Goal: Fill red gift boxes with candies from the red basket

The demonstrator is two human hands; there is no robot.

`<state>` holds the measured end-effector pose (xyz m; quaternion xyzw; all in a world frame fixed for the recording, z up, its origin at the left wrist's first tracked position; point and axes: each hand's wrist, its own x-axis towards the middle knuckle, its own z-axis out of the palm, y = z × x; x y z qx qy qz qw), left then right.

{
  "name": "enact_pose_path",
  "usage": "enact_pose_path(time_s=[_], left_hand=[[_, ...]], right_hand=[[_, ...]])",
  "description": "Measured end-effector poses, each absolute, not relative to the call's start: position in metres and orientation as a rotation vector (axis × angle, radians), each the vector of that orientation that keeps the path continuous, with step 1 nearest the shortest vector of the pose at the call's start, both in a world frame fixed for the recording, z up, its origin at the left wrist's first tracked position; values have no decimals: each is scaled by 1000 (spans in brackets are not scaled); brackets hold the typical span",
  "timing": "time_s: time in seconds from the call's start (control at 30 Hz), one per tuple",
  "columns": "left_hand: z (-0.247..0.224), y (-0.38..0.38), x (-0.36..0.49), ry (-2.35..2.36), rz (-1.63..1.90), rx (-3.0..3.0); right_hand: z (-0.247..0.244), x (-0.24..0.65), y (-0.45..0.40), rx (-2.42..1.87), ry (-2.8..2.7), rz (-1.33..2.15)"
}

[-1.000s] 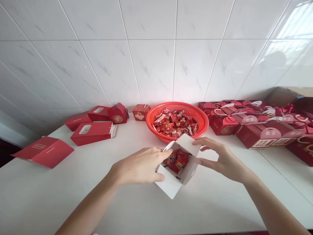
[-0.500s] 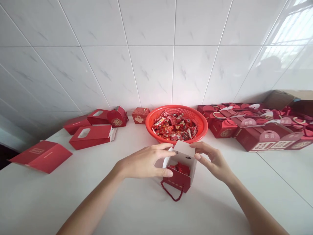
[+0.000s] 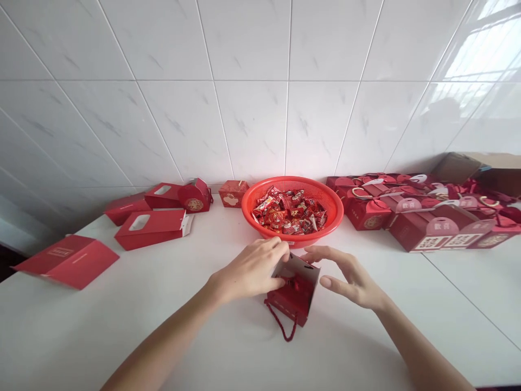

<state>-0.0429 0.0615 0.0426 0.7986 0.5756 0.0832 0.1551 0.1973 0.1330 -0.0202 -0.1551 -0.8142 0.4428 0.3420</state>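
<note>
Fingers of the left hand (image 3: 252, 270) curl over the small red box (image 3: 285, 306), thumb at its opening, seemingly to steady it; whether they pinch cannot be told. The right hand (image 3: 354, 279) has its fingers spread along the other side, perhaps guarding it. On the white table (image 3: 228, 342), the basket (image 3: 334, 220) stands just beyond, presumably for easy reach. The box sits between the hands, its cord handle (image 3: 287, 338) hanging toward the person, clear of the opening.

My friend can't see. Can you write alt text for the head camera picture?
A person's left hand touches an open red box with a rope handle on a white table, while the right hand curves beside it. Behind it sits a red basket of wrapped sweets, with more red boxes to the left and right.
</note>
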Motion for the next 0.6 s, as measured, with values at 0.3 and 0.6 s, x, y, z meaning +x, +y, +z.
enact_pose_path(time_s=[0.3,0.6], left_hand=[[48,56,-46,1667,256,2196],[30,51,-37,1484,476,2176]], right_hand=[[-17,190,132,-365,-2278,1175],[-24,178,114,-583,-2120,982]])
